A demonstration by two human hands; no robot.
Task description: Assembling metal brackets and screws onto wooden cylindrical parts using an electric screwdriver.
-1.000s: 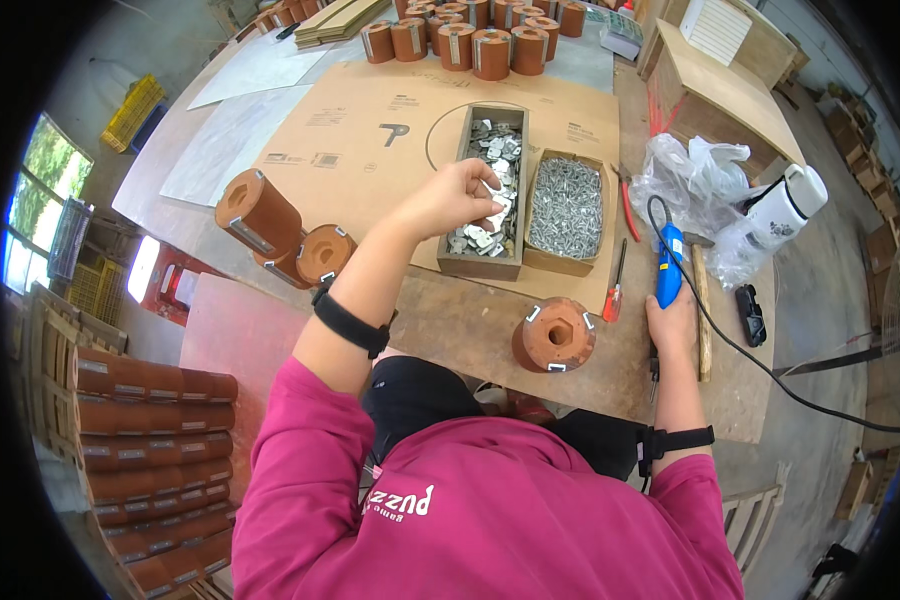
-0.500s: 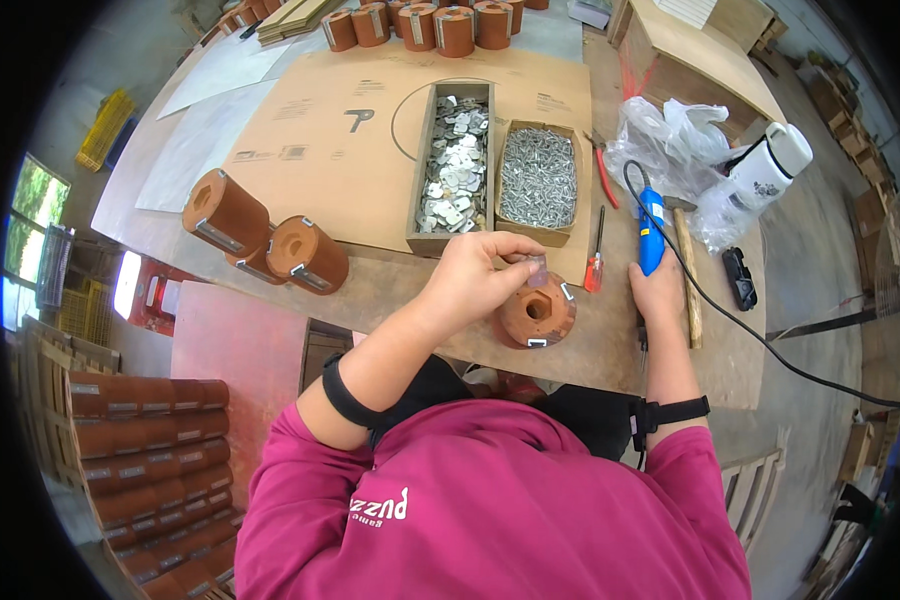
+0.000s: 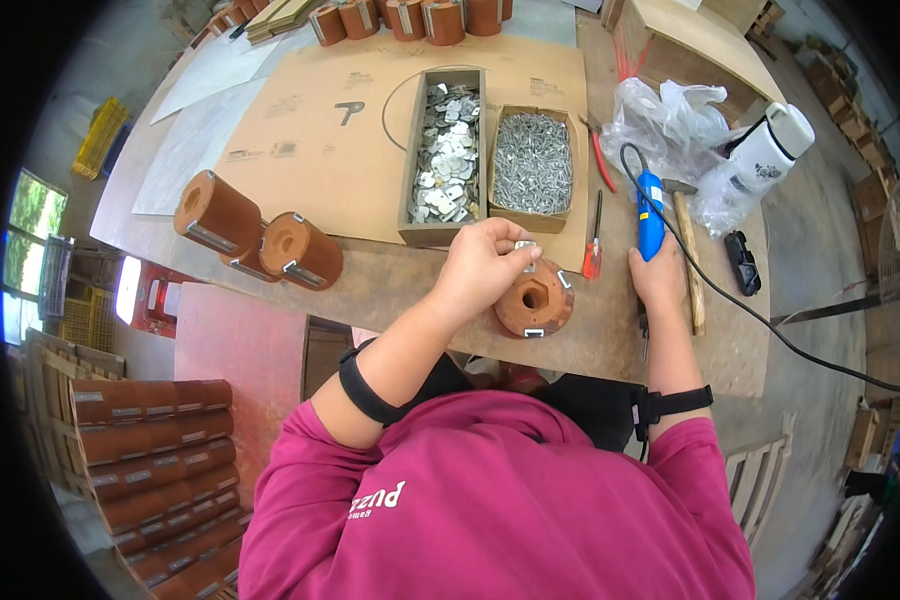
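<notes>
Reddish-brown cylindrical block with a hole in its top face point(image 3: 553, 309) stands on the brown wooden tabletop point(image 3: 400, 275), just right of my left hand point(image 3: 483, 266) and well to the left of my right hand point(image 3: 660, 276). From my remote station I note two small silvery metal pieces point(image 3: 535, 333) at its top rim, on the sides away from the left hand.

Left hand: thumb and fingers pinch a small pale flat plate point(image 3: 525, 245) over the block's far-left rim; I cannot tell whether plate and block touch.

Right hand: fingers wrapped around a blue cylindrical power tool with a black cable point(image 3: 650, 215).

Beyond the left hand: a long grey box of loose flat plates point(image 3: 408, 190); right of it, a cardboard box of silvery screws point(image 3: 530, 221). Left of the right hand: a screwdriver with a red handle point(image 3: 592, 262). Just right of that hand: a hammer with a pale wooden handle point(image 3: 692, 272).
</notes>
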